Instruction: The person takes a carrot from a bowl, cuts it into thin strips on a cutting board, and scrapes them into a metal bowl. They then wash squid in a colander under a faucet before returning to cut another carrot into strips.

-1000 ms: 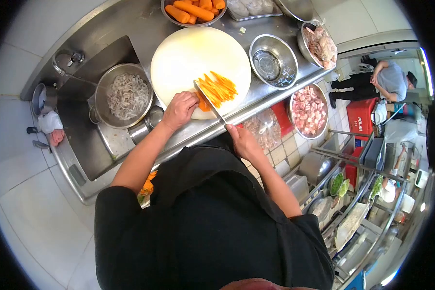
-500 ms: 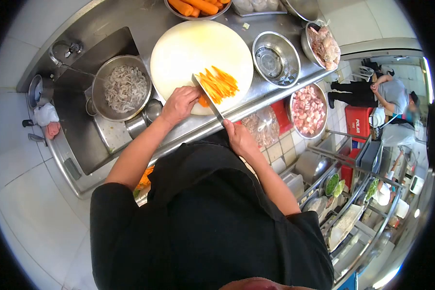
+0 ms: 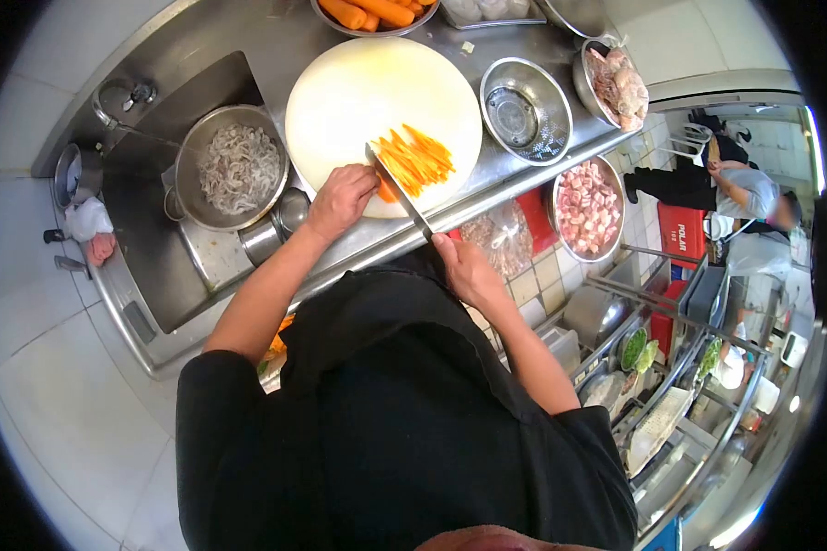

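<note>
On the round white cutting board point(image 3: 340, 101) lies a pile of thin carrot strips point(image 3: 418, 161). My right hand point(image 3: 467, 266) is wrapped round the handle of a kitchen knife point(image 3: 402, 195), whose blade rests across the board between the strips and my left hand point(image 3: 342, 200). The bent fingers of my left hand press down on a piece of carrot point(image 3: 385, 192) right beside the blade. Most of that piece is hidden under the fingers and behind the blade.
Left of the board, a pot of shrimp point(image 3: 239, 170) stands in the sink point(image 3: 165, 275) under a tap point(image 3: 124, 106). A perforated steel bowl point(image 3: 560, 106) sits to the right. Below the counter edge is a bowl of cubed meat point(image 3: 586, 207). Another person point(image 3: 740, 184) is at the far right.
My right hand and the knife handle have shifted slightly down and right. My left hand stays almost in place. The person in the background has moved a little.
</note>
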Demonstrator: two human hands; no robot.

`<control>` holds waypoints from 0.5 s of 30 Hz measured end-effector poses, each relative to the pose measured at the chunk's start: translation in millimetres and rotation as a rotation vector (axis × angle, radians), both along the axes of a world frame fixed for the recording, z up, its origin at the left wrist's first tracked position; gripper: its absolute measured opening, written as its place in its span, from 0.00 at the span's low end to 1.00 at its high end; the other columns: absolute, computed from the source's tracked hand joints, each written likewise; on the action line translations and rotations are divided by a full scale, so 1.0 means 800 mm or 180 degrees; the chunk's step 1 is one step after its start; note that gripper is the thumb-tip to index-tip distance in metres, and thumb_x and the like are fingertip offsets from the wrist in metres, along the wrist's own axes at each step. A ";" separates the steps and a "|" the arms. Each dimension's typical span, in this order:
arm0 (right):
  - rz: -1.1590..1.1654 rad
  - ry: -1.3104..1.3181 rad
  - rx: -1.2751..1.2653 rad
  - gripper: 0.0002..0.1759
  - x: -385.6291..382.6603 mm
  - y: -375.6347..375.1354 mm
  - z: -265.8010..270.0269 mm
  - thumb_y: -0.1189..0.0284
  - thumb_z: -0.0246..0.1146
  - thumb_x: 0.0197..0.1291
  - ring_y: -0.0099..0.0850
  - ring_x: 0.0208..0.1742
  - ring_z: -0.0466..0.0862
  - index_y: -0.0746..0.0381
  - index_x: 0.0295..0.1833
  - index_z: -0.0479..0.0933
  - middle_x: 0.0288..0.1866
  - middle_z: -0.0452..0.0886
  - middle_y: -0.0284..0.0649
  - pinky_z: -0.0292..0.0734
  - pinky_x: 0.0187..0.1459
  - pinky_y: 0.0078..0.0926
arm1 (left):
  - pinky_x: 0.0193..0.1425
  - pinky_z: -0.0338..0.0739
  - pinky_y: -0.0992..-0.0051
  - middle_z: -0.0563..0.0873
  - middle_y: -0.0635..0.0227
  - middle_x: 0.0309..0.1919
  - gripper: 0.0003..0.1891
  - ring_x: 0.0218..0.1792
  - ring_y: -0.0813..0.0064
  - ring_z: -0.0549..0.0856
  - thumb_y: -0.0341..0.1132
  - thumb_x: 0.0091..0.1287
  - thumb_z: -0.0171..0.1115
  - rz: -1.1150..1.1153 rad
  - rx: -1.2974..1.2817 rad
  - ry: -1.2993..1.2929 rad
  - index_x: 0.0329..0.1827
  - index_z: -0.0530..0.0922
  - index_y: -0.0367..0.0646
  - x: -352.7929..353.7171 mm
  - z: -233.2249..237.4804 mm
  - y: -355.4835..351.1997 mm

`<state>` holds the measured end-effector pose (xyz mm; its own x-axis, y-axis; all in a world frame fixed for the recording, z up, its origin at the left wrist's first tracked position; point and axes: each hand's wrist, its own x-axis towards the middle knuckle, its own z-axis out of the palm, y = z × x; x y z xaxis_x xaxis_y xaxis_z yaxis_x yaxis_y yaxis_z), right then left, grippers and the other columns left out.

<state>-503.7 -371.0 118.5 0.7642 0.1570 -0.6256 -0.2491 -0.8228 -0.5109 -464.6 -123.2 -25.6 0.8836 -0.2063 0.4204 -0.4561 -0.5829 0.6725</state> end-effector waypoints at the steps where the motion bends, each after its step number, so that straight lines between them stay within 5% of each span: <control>1: -0.0063 0.0007 0.0077 0.37 -0.004 -0.002 0.001 0.48 0.45 0.83 0.70 0.54 0.82 0.73 0.48 0.83 0.45 0.82 0.74 0.74 0.57 0.61 | 0.60 0.79 0.61 0.89 0.58 0.47 0.08 0.52 0.55 0.87 0.27 0.66 0.70 0.0010 -0.0005 -0.0029 0.46 0.85 0.38 -0.001 0.000 0.000; 5: 0.0049 -0.0112 0.0014 0.38 -0.004 -0.006 -0.045 0.46 0.45 0.83 0.70 0.55 0.82 0.73 0.48 0.84 0.45 0.82 0.74 0.74 0.57 0.60 | 0.59 0.81 0.62 0.89 0.58 0.46 0.08 0.52 0.56 0.87 0.27 0.65 0.71 0.0059 -0.0101 0.0004 0.45 0.86 0.38 -0.001 0.002 -0.003; 15: -0.0088 0.0064 0.0123 0.39 0.001 -0.005 -0.039 0.46 0.45 0.83 0.69 0.58 0.81 0.74 0.49 0.83 0.47 0.81 0.75 0.74 0.60 0.59 | 0.56 0.83 0.62 0.89 0.59 0.44 0.07 0.50 0.56 0.88 0.26 0.63 0.73 0.0009 -0.0156 -0.0216 0.43 0.85 0.37 -0.003 -0.007 0.004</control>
<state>-503.1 -375.3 87.2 0.7558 0.1605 -0.6348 -0.2820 -0.7952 -0.5368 -466.9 -119.7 -31.4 0.8533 -0.1814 0.4889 -0.4999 -0.5514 0.6679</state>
